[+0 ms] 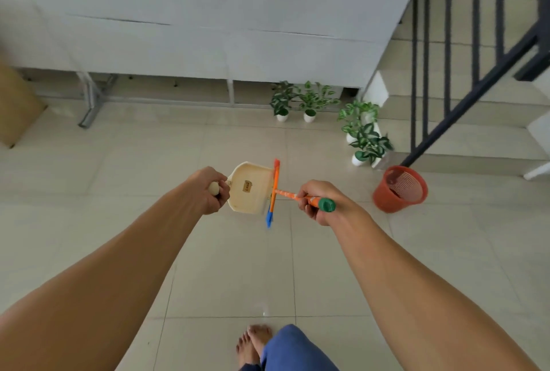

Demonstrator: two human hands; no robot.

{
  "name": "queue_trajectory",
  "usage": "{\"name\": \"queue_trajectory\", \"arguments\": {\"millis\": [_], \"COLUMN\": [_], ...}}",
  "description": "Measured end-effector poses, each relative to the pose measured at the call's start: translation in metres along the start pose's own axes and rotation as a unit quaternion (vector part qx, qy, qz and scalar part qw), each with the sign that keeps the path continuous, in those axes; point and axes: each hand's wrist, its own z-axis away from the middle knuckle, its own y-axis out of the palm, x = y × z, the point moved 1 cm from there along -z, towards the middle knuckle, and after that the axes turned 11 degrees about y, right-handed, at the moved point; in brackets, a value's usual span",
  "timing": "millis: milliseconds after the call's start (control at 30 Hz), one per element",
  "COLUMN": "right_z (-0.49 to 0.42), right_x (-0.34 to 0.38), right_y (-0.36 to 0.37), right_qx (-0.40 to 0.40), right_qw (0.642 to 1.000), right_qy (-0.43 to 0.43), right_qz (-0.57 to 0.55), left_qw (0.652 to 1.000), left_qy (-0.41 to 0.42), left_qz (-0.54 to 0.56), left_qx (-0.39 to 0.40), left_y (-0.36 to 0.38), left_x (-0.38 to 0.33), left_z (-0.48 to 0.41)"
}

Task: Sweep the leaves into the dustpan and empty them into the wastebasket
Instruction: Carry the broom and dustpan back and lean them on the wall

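Observation:
My left hand grips the handle of a cream dustpan, held in the air above the tiled floor. My right hand grips the orange broom by its handle, near its green end cap. The broom's orange and blue head lies across the dustpan's open mouth. No leaves show in the pan or on the floor. The red wastebasket stands on the floor to the right, apart from both hands.
Several potted plants stand along the wall and by the staircase with its dark railing at the right. A white table with metal legs runs along the back. A cardboard box is at far left. My bare foot shows below.

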Motion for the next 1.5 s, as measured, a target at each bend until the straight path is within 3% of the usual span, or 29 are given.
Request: {"name": "queue_trajectory", "arguments": {"millis": [400, 867, 1200, 1500], "right_z": [0.001, -0.082, -0.138, -0.173], "right_x": [0.058, 0.217, 0.332, 0.407], "right_y": [0.151, 0.235, 0.302, 0.405], "right_qx": [0.064, 0.114, 0.119, 0.114], "right_qw": [0.988, 0.977, 0.966, 0.969], "right_qy": [-0.007, -0.004, 0.005, 0.003], "right_qz": [0.141, 0.181, 0.231, 0.221], "left_qw": [0.983, 0.967, 0.961, 0.967], "left_qy": [0.044, 0.05, 0.028, 0.009], "left_qz": [0.141, 0.18, 0.232, 0.22], "left_qx": [-0.111, -0.17, -0.147, -0.127], "left_y": [-0.126, -0.123, -0.12, -0.168], "left_x": [-0.073, -0.21, -0.304, -0.401], "left_z": [0.006, -0.093, -0.173, -0.247]}}
